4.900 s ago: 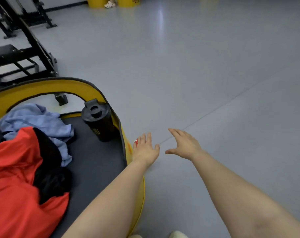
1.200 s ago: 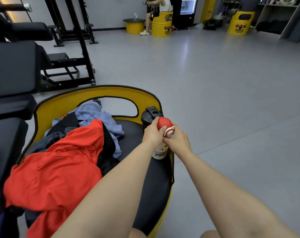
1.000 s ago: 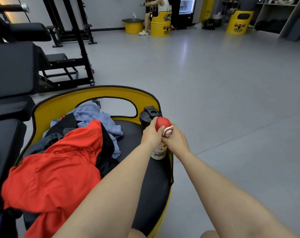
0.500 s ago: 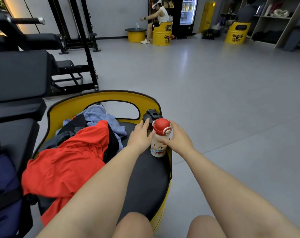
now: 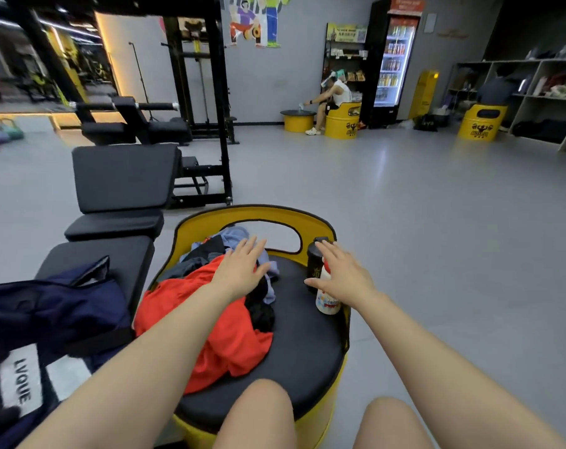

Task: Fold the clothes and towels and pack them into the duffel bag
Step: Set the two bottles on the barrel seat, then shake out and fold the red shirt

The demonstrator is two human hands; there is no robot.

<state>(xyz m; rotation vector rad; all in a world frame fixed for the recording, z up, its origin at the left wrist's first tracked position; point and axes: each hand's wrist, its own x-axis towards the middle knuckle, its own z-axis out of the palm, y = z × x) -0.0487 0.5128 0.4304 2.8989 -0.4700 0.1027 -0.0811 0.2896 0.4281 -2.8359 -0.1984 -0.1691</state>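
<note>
With fingers spread wide and holding nothing, the left hand (image 5: 239, 270) hovers over the unfolded clothes (image 5: 216, 322) heaped directly beneath them, likely choosing one to fold, while the right hand's (image 5: 343, 273) equally loose fingers hang above the small bottle (image 5: 327, 304); the duffel bag (image 5: 48, 322) waits well to their left.

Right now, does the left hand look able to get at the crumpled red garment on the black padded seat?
Probably yes: the left hand, fingers straight, hovers over the pile's far end, and the red garment lies uncovered on top just below it.

Crumpled red, black and blue clothes (image 5: 223, 322) heaped beside the navy duffel bag (image 5: 48, 319).
</note>
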